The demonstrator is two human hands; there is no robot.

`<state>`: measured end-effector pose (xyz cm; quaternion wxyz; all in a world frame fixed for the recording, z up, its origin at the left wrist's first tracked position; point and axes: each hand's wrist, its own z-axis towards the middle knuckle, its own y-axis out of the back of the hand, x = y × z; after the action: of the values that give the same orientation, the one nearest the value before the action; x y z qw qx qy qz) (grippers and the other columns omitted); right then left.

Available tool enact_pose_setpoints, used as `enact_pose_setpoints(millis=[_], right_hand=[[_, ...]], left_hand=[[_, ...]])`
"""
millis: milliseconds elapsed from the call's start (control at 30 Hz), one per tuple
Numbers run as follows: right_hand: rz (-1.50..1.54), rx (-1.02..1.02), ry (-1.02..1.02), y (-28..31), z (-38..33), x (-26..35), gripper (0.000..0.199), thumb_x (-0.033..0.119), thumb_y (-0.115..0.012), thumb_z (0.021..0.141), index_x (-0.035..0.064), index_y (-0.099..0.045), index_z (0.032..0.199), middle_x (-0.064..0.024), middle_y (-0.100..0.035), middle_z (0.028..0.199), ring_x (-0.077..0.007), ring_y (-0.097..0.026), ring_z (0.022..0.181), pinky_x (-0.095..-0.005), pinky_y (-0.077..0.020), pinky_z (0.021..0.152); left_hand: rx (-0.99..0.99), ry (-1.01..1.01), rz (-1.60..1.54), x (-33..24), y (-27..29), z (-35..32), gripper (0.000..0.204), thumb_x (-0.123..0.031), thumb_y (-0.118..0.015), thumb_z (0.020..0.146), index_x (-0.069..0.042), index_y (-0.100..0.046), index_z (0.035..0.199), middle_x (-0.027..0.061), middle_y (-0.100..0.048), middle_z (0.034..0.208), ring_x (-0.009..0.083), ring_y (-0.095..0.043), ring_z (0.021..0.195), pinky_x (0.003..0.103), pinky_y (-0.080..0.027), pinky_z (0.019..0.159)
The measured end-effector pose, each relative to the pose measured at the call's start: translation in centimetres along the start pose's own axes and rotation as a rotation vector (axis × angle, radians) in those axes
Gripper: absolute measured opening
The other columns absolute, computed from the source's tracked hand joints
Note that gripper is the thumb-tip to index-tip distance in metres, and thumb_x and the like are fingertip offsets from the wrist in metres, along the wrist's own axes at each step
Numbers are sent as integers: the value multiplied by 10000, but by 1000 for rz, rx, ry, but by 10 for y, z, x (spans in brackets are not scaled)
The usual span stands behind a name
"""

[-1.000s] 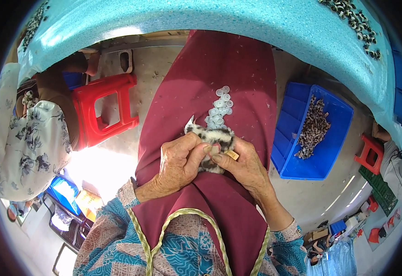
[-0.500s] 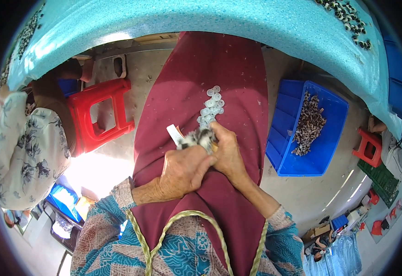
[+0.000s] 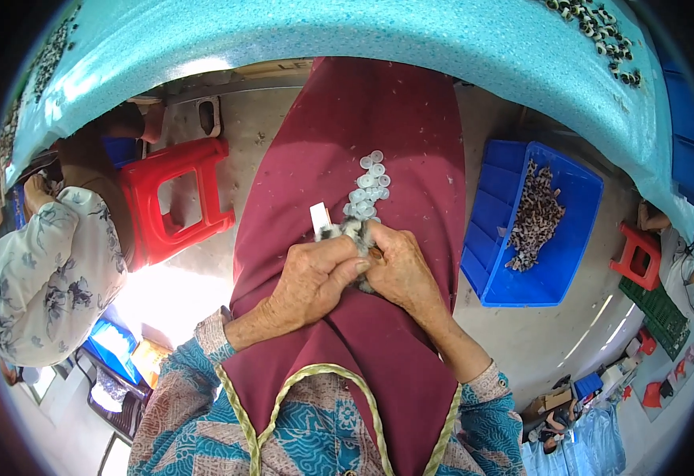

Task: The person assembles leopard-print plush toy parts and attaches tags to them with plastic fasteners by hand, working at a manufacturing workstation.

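Down in the head view, both hands meet over the lap, holding one small plush (image 3: 351,230) of black and white fur between them. It sits just below the near end of a heap of discs (image 3: 369,186), mostly hidden by the fingers. The left hand (image 3: 309,278) has its fingers curled around the plush, the thumb pointing across toward the other hand. The right hand (image 3: 398,260) is bent in against it, fingers folded closely on the plush; its fingertips are hidden. A white tag (image 3: 320,216) sticks up from the plush beside the left knuckles.

The discs are translucent, round, and lie in an uneven row on the dark red apron (image 3: 299,174), running away from the hands. Beyond the lap, a turquoise table (image 3: 347,32) crosses the top, with small black-and-white pieces (image 3: 605,40) at its right. To the right of the lap stands a blue bin (image 3: 490,230), tilted in the view, with spotted pieces (image 3: 536,214) piled inside. A red stool (image 3: 142,202) stands left, near a co-worker's flowered sleeve (image 3: 73,278).
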<state>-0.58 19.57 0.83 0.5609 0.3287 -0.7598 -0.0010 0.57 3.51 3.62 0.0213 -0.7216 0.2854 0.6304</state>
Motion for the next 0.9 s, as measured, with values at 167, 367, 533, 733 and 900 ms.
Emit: enact_pose_setpoints(millis=[167, 367, 533, 733, 900], right_hand=[[401, -139, -5, 17, -3, 0, 351, 44, -565, 794, 6, -486, 1134, -89, -611, 803, -130, -586, 744, -311, -486, 552], [1107, 159, -370, 44, -20, 22, 476, 110, -576, 821, 21, -430, 1264, -89, -625, 800, -92, -554, 582, -192, -436, 476], [730, -28, -282, 56, -18, 7, 407, 144, -578, 830, 1, -495, 1202, -63, -613, 764, -94, -549, 580, -191, -448, 513], [456, -113, -45, 37, -5, 10, 238, 204, -599, 840, -7, -599, 950, -25, -591, 721, -66, -541, 679, -203, -445, 623], [550, -149, -180, 29, -8, 23, 270, 265, -600, 848, -4, -588, 860, -4, -571, 657, -56, -516, 589, -227, -417, 555]], left_hand=[[-95, 89, -103, -11, 18, 11, 432, -234, -761, 661, -74, -560, 1008, 69, -510, 929, 221, -500, 775, 340, -443, 688], [16, -120, 153, -4, 12, 13, 532, -272, -818, 561, -118, -569, 1005, 101, -488, 1068, 266, -492, 1012, 371, -439, 830], [68, 428, -850, 7, 13, 15, 309, -139, -719, 744, -39, -597, 1009, 38, -585, 975, 141, -582, 843, 242, -485, 749], [100, 694, -1107, 0, 21, 22, 344, -264, -606, 851, 4, -584, 1064, 93, -635, 1014, 174, -629, 886, 298, -505, 811], [84, 837, -1391, 3, 20, 20, 374, -289, -576, 866, 0, -554, 1103, 107, -625, 1031, 203, -619, 920, 338, -496, 849]])
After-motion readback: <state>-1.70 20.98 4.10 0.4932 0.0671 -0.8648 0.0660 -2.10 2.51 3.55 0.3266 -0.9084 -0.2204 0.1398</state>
